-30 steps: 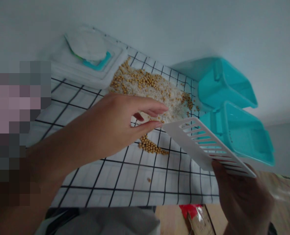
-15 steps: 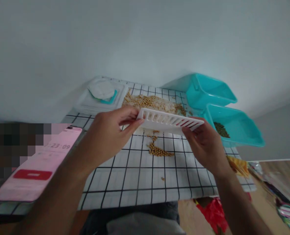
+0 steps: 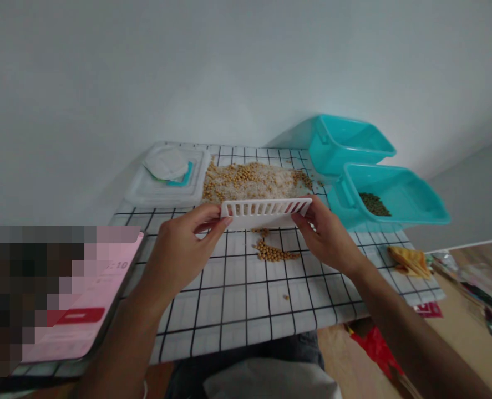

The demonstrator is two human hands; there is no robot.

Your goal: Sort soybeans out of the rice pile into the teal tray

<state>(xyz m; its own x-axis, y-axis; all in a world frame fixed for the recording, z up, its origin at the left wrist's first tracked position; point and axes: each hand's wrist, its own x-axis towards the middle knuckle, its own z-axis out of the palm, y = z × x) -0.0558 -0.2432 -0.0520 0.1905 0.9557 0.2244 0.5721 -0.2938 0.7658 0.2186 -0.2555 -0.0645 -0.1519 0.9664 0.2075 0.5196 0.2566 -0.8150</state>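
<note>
A white slotted plastic piece (image 3: 265, 209) stands on its long edge across the checked cloth (image 3: 246, 299). My left hand (image 3: 185, 244) pinches its left end and my right hand (image 3: 326, 235) grips its right end. Behind it lies a spread of rice mixed with soybeans (image 3: 252, 180). In front of it sits a small heap of soybeans (image 3: 275, 254), and one stray bean (image 3: 286, 297) lies nearer to me.
Two turquoise bins stand at the right, the far one (image 3: 345, 143) and the near one (image 3: 395, 199) holding green beans (image 3: 374, 204). A wet-wipes pack (image 3: 168, 174) lies at the back left, a pink-screened phone (image 3: 83, 299) at the left, a yellow wrapper (image 3: 410, 260) at the right edge.
My left hand took the slotted piece's left end, and both hands brought it level and lowered it on edge in front of the rice. The camera pulled back and tilted up.
</note>
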